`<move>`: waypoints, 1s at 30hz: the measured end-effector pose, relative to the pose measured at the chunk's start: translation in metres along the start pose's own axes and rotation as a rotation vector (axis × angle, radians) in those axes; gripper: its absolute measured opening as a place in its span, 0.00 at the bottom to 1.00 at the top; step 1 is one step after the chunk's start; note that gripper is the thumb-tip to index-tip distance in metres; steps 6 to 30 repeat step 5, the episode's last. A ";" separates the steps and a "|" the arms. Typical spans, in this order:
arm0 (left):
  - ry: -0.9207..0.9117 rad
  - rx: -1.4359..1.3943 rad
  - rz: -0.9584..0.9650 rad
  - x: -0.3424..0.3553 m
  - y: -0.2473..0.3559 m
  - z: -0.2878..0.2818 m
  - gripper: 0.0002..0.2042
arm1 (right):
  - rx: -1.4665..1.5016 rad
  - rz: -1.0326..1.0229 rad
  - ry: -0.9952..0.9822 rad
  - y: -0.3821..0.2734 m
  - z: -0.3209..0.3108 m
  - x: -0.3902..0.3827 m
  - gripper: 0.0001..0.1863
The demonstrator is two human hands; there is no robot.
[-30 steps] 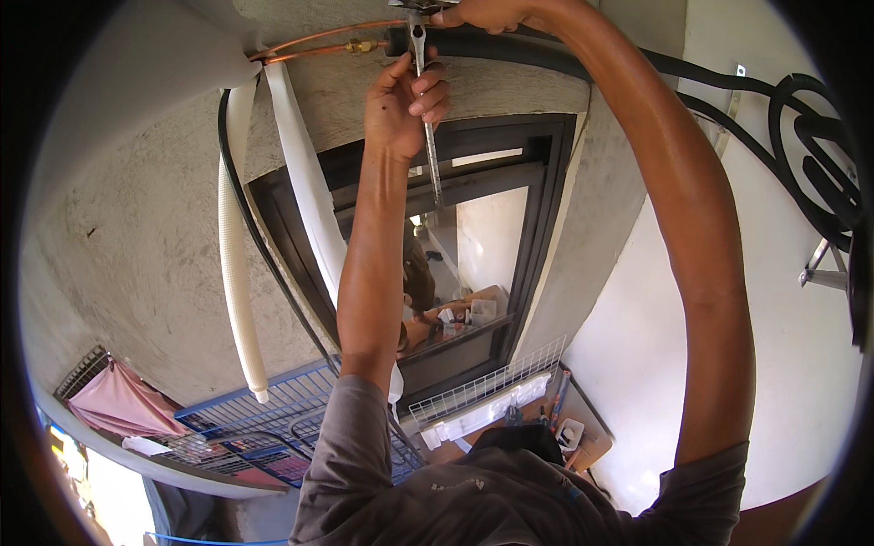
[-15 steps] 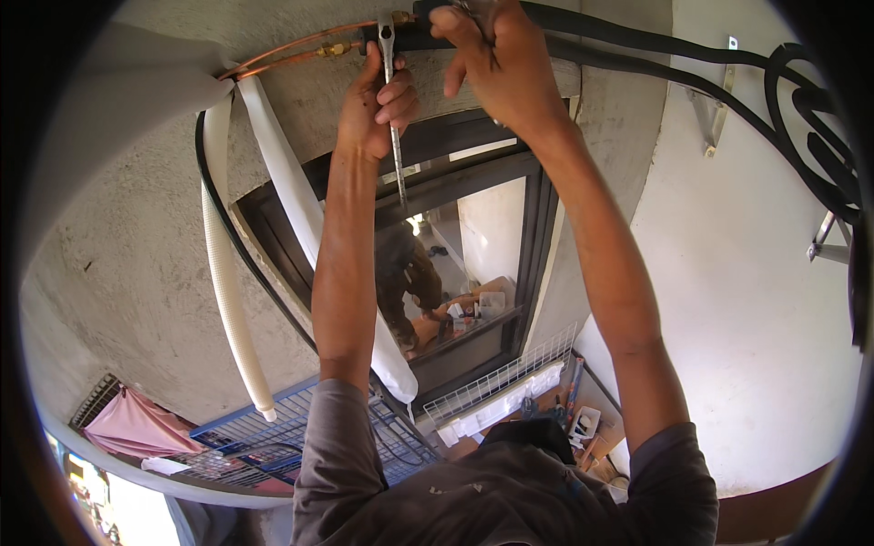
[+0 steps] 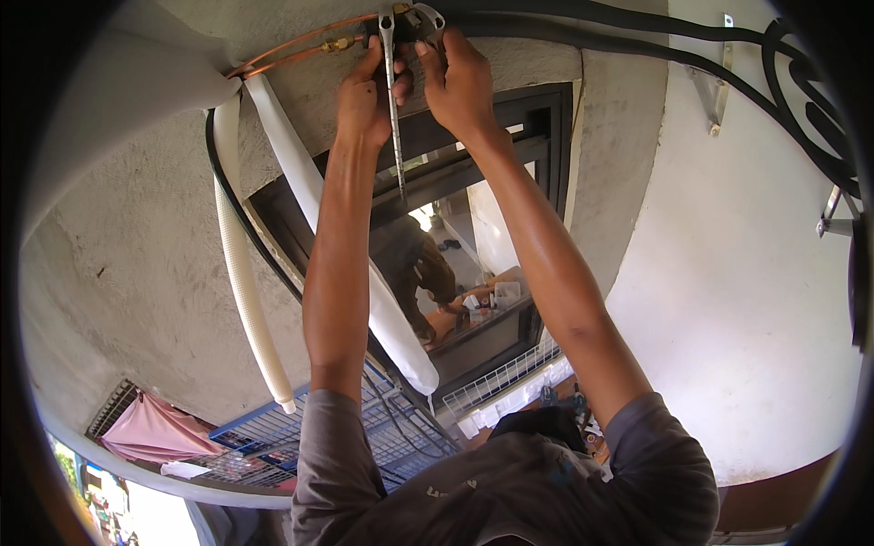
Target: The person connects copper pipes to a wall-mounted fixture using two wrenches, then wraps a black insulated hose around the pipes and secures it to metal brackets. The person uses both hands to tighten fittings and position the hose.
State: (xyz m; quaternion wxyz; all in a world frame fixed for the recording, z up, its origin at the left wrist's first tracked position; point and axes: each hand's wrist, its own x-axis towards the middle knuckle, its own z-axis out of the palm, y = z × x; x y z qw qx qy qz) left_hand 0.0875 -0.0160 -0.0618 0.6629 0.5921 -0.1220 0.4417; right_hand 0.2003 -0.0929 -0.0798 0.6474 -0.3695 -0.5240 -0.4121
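Observation:
My left hand [image 3: 362, 102] is closed around a long silver wrench [image 3: 396, 141], whose head sits up at the pipe joint and whose handle hangs down past my fingers. Close beside it, my right hand [image 3: 460, 84] grips a second silver wrench [image 3: 437, 16]; only its head shows, near the same joint, and its handle is hidden. Two thin copper pipes [image 3: 296, 43] come in from the left, one bearing a brass fitting [image 3: 339, 45]. Black insulated pipes [image 3: 583, 36] run off to the right. The joint itself is partly covered by fingers and tools.
Below my hands is a dark-framed window [image 3: 537, 164]. A white wrapped tube [image 3: 287, 155], a cream ribbed hose [image 3: 241, 282] and a black cable [image 3: 228, 182] hang left. Metal brackets [image 3: 717, 91] stand on the right wall; a blue wire rack [image 3: 364, 428] is below.
My right hand has moved left and slightly down, close to my left hand, bringing the second wrench's head to the joint. My left hand keeps the first wrench nearly in place.

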 end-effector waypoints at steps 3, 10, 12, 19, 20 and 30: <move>0.035 0.086 0.003 0.002 0.001 -0.002 0.24 | -0.079 0.054 -0.026 0.004 0.005 -0.003 0.09; 0.032 0.120 0.026 0.000 -0.001 -0.003 0.24 | -0.118 0.043 -0.024 0.007 0.007 -0.002 0.09; 0.032 0.120 0.026 0.000 -0.001 -0.003 0.24 | -0.118 0.043 -0.024 0.007 0.007 -0.002 0.09; 0.032 0.120 0.026 0.000 -0.001 -0.003 0.24 | -0.118 0.043 -0.024 0.007 0.007 -0.002 0.09; 0.032 0.120 0.026 0.000 -0.001 -0.003 0.24 | -0.118 0.043 -0.024 0.007 0.007 -0.002 0.09; 0.032 0.120 0.026 0.000 -0.001 -0.003 0.24 | -0.118 0.043 -0.024 0.007 0.007 -0.002 0.09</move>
